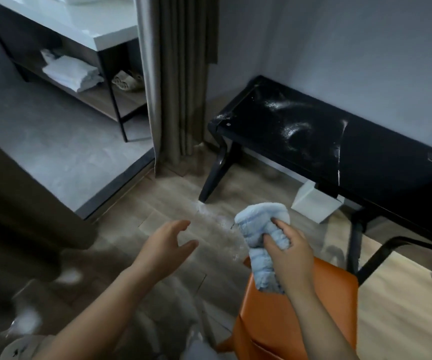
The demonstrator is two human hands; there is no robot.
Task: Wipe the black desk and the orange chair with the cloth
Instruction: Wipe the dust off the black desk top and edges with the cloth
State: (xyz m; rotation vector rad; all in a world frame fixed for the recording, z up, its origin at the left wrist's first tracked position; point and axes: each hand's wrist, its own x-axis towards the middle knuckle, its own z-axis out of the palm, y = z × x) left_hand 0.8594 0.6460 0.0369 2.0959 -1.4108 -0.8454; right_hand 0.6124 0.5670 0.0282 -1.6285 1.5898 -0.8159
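The black desk stands against the wall at the right, its glossy top streaked with white dust. In front of it, at the bottom, is the orange chair. My right hand is shut on a bunched light-blue cloth, held in the air over the chair's near-left corner, short of the desk. My left hand hovers open over the floor to the left, fingers spread, holding nothing.
A brown curtain hangs left of the desk. A white box sits on the wooden floor under the desk. At the upper left a counter with a shelf holds folded white towels. White dust lies on the floor.
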